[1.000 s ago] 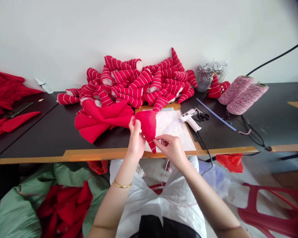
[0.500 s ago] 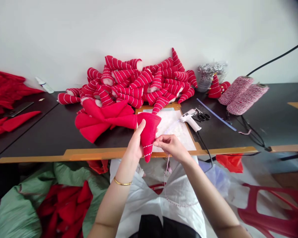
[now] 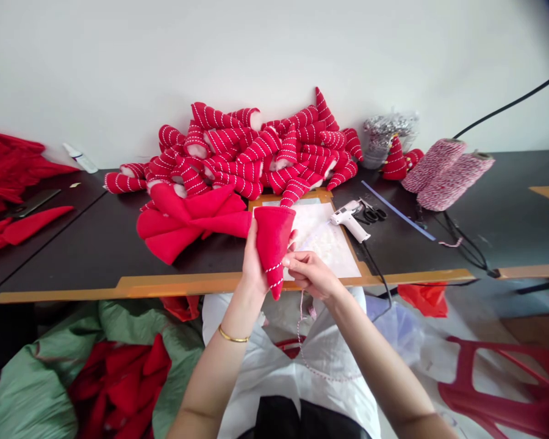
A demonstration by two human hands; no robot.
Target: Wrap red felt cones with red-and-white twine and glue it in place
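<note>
A red felt cone (image 3: 274, 238) points tip down near the table's front edge, its wide end toward the back. My left hand (image 3: 255, 259) is wrapped round its left side and back, with fingertips showing on the right side. Red-and-white twine (image 3: 299, 329) circles the lower part of the cone and hangs down over my lap. At the cone's right side, my right hand (image 3: 312, 271) pinches the twine between thumb and forefinger. Behind lie a heap of red cones wound with twine (image 3: 260, 146) and a pile of plain red cones (image 3: 187, 219).
A white glue gun (image 3: 351, 221) and black scissors (image 3: 373, 212) lie right of a white sheet (image 3: 333, 244). Two twine spools (image 3: 455, 183) stand farther right. A green bag (image 3: 41, 378) of red pieces is below left, a red chair (image 3: 498, 390) below right.
The cone has turned so its front faces me more squarely, and the twine now crosses it lower and higher in two bands. My left thumb has moved off the front to the side.
</note>
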